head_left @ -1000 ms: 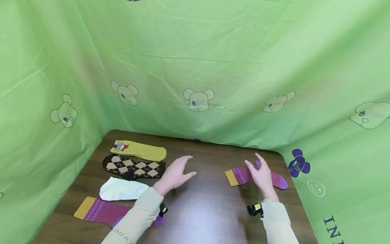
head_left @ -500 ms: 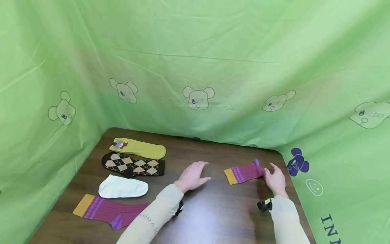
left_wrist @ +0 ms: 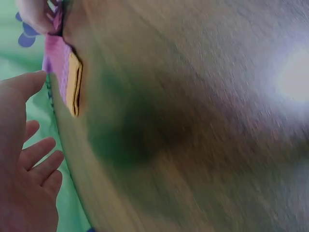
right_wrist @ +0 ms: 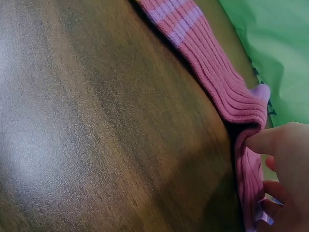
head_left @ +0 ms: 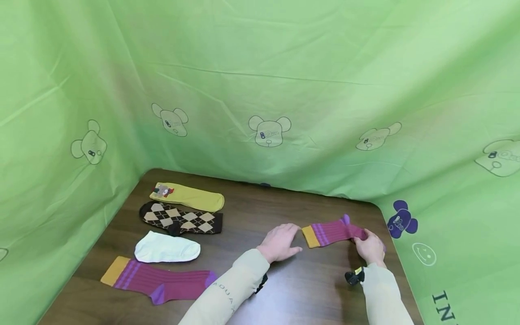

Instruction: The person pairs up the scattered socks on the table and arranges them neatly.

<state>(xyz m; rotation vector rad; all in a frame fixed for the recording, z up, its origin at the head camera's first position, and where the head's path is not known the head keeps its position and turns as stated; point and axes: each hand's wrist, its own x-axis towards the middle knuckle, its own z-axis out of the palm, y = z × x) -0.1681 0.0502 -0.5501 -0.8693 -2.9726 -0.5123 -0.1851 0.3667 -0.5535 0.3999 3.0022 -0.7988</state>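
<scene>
A magenta sock (head_left: 331,232) with a mustard cuff and purple stripes lies at the right of the table. My right hand (head_left: 370,248) pinches its foot part, thumb on the near side and fingers curled on the far side; the knit (right_wrist: 248,164) buckles up there. The toe is mostly hidden behind that hand. Close to the mustard cuff (left_wrist: 74,84), my left hand (head_left: 280,243) is held with fingers loosely extended, nothing in its grasp. The left wrist view shows its thumb and fingers (left_wrist: 41,152) apart from each other.
On the table's left side lie a yellow sock (head_left: 192,197), a black and beige argyle sock (head_left: 183,220), a white sock (head_left: 167,248) and a matching magenta sock (head_left: 162,280), partly behind my left sleeve. Green cloth (head_left: 268,85) hangs around the brown table (head_left: 252,203).
My left hand has moved right, from beside the left socks to near the mustard cuff. My right hand has shifted right along the sock and taken hold of its foot part.
</scene>
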